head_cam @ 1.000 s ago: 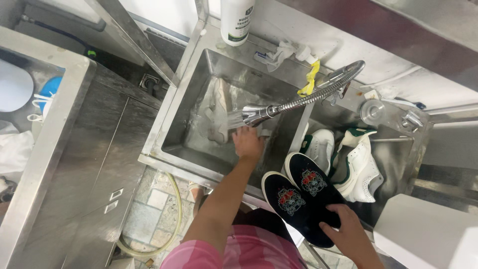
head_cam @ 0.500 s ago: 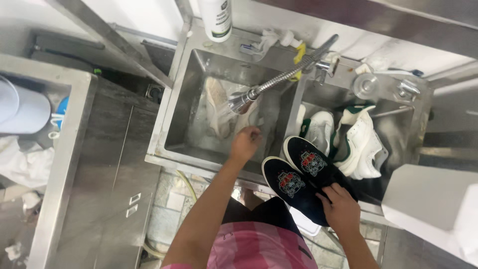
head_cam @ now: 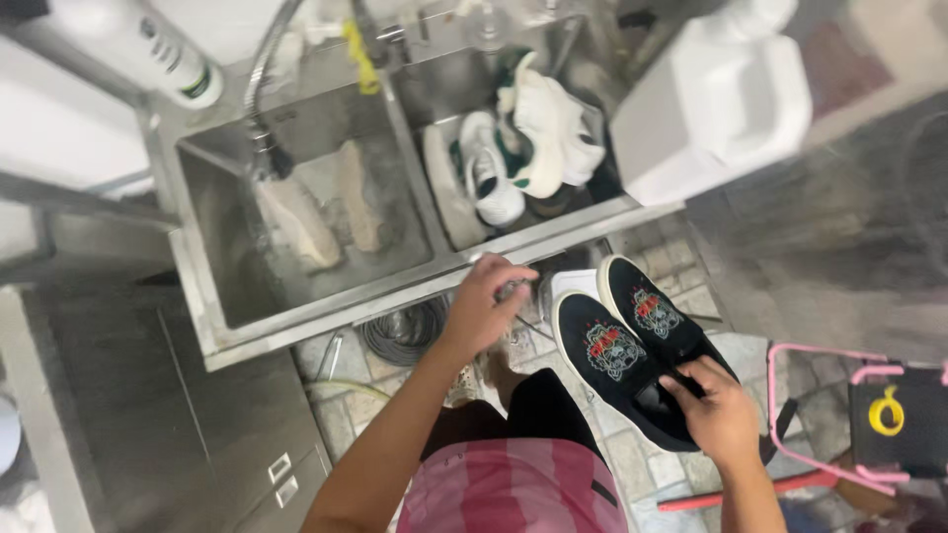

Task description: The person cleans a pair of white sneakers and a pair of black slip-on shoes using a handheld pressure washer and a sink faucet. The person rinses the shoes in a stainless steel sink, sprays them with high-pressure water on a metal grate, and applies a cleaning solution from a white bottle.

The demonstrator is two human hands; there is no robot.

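A double stainless-steel sink (head_cam: 296,326) seen from above serves as the landmark. Behind its left basin lies a white cylindrical bottle with a dark band and a green-edged label (head_cam: 148,49). Just right of the sink's right basin stands a white, boxy plastic jug (head_cam: 721,99). A yellow strip (head_cam: 357,51) hangs behind the divider between the basins, beside a curved metal spray hose (head_cam: 265,59).

The left basin holds two pale beige shoe insoles (head_cam: 321,212), lying flat on the wet metal bottom. The right basin holds a heap of white sneakers with green trim (head_cam: 513,148).

In front of the sink, over a tiled floor (head_cam: 642,464), the person's right hand (head_cam: 721,410) grips a pair of black slip-on fabric shoes with red and grey embroidered patches (head_cam: 617,345), fingers closed on their heel openings, toes pointing towards the sink. The left hand (head_cam: 484,306) hovers at the sink's front rim, fingers loosely curled; whether it holds anything cannot be told. A grey coiled hose (head_cam: 403,331) lies under the sink
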